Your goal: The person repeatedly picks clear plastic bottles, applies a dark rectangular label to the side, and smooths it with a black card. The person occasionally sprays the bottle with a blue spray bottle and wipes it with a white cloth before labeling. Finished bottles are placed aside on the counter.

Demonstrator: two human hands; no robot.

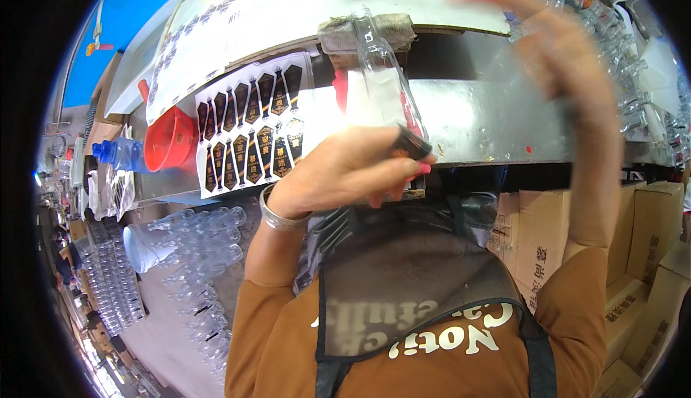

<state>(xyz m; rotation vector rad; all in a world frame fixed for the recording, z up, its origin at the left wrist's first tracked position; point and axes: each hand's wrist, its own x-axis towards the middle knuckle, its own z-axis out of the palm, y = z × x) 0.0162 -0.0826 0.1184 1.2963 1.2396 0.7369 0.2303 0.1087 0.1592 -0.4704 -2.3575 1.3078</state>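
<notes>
My left hand (345,164) is closed, pinching a small black label (412,143) between its fingertips, just above the near end of a clear glass bottle (374,49). The bottle lies tilted, its neck resting on a cloth-wrapped block (335,37), its lower part partly hidden by a white sheet and my hand. Over the right of the bench, my right hand (547,42) is smeared by motion, so its grip cannot be made out. Left of the bottle lies a white sheet of black labels (248,121) in two rows.
A red plastic bowl (170,139) and a blue-capped clear bottle (126,153) stand left of the label sheet. Many glass bottles (604,31) crowd the far right. More glassware (194,240) sits at lower left. Cardboard boxes (541,232) are stacked at lower right.
</notes>
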